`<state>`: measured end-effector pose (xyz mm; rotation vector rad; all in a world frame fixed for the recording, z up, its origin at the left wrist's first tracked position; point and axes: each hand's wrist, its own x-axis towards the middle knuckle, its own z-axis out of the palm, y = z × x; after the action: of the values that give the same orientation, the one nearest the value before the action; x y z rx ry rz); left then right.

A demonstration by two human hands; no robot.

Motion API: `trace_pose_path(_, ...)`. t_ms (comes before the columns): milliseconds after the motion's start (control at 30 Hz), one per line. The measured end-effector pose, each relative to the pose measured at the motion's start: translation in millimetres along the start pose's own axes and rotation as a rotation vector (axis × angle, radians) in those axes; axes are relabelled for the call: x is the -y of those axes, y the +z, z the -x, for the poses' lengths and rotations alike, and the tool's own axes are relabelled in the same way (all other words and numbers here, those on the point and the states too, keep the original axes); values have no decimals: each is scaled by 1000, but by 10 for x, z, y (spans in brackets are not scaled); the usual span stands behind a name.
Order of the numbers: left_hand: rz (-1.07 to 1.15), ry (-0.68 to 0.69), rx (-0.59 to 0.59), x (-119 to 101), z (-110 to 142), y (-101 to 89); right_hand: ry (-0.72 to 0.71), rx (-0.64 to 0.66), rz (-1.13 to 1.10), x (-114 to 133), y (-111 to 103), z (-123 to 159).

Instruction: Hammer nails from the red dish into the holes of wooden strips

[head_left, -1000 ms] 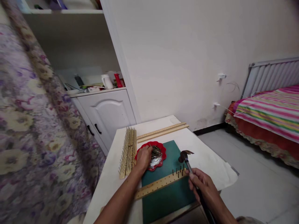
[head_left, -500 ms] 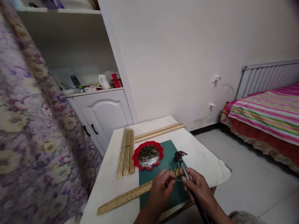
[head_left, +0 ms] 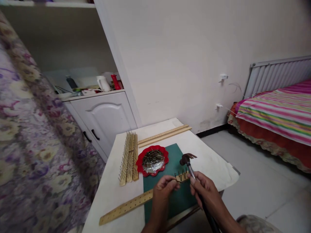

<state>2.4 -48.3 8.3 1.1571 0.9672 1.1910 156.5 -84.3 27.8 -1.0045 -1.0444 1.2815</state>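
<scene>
My left hand (head_left: 163, 193) pinches a thin nail (head_left: 178, 181) between thumb and fingertips, above the drilled wooden strip (head_left: 128, 207). That strip lies slanting across the green mat (head_left: 173, 200); its middle is hidden behind my left hand. At its right end several dark nails (head_left: 181, 175) stand upright. My right hand (head_left: 205, 191) is wrapped round the shaft of a claw hammer (head_left: 187, 158), whose head points up and away, just right of the standing nails. Beyond my left hand sits a red scalloped dish (head_left: 140, 163) heaped with loose nails (head_left: 154, 160).
Left of the dish lie wooden strips studded with nails (head_left: 128, 158). Two bare wooden strips (head_left: 165, 136) lie along the far side of the white table (head_left: 209, 158). A floral curtain (head_left: 43, 145) hangs at left; a bed (head_left: 279, 119) stands at right.
My left hand has lifted slightly, drawn away from my right hand, and the nail has turned over the strip's nailed end. My right hand still holds the hammer. The view has shifted a little.
</scene>
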Motion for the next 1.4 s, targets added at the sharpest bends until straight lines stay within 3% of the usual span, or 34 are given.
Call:
trace_pose_path(133, -489, 195, -12, 16, -137, -212, -35, -43, 38, 36, -64, 23)
trace_pose_path(300, -693, 275, 21, 147, -201, -207, 2, -28, 38, 19, -49, 46)
trace_pose_path(600, -795, 312, 74, 169, -190, -149, 45, 11, 56, 78, -13, 44)
trace_pose_path(1067, -798, 312, 39, 250, -217, -151, 103, 222, 263, 16, 28, 213)
trace_pose_path(1233, -834, 315, 40, 248, -224, -150, 45, 203, 381, 24, 31, 210)
trace_pose_path(1400, -819, 326, 48, 267, -232, -154, 105, 209, 337, 9, 24, 231)
